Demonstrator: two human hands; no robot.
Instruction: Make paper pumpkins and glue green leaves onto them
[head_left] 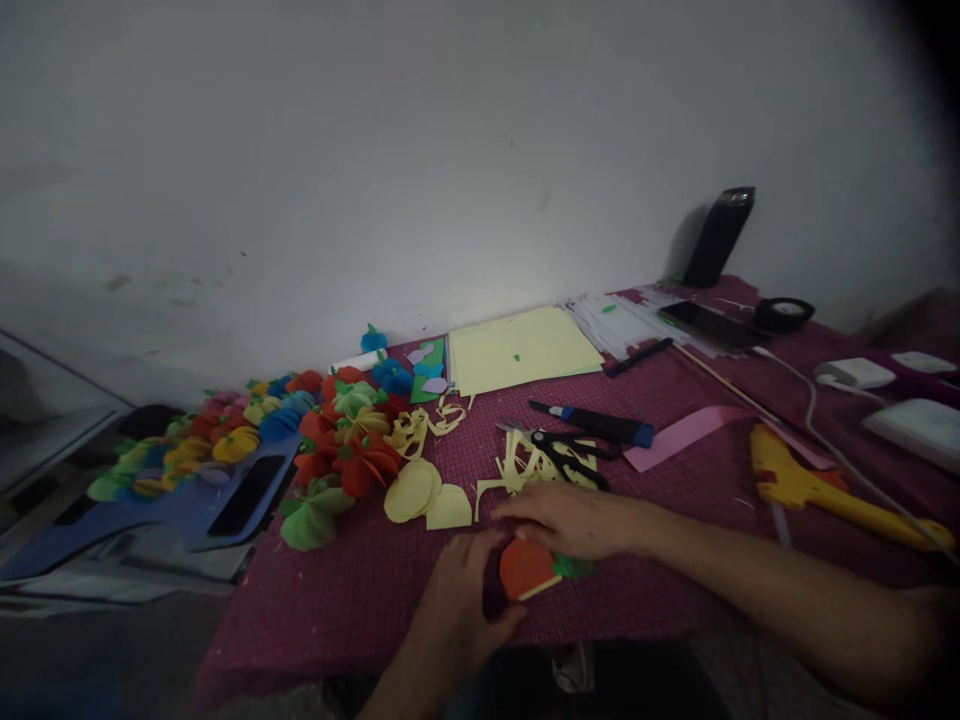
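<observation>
R. hand (581, 520) & l. hand (459, 588) nearest cam, fingers bent, no tight clench; pinching or just resting, can't tell. Below: maroon surface (337, 605), nr edge. Orange paper piece (525, 565) btwn hands, r. fingers over its top; green bit (574, 567) at its right. Step prob. = aligning/pressing layers; next move calls for flush edges, light pressure.

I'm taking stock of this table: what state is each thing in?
Orange paper, partly covered
Left hand, beside orange paper
Right hand, over orange paper
Scissors, handles spread
Knife, lying flat
Glue gun, on its side
Phone, screen dark
Yellow sheets, stacked
Yellow scraps, loosely heaped
Pink strip, laid out
Black container, upright
Paper decorations, fanned, clustered
</observation>
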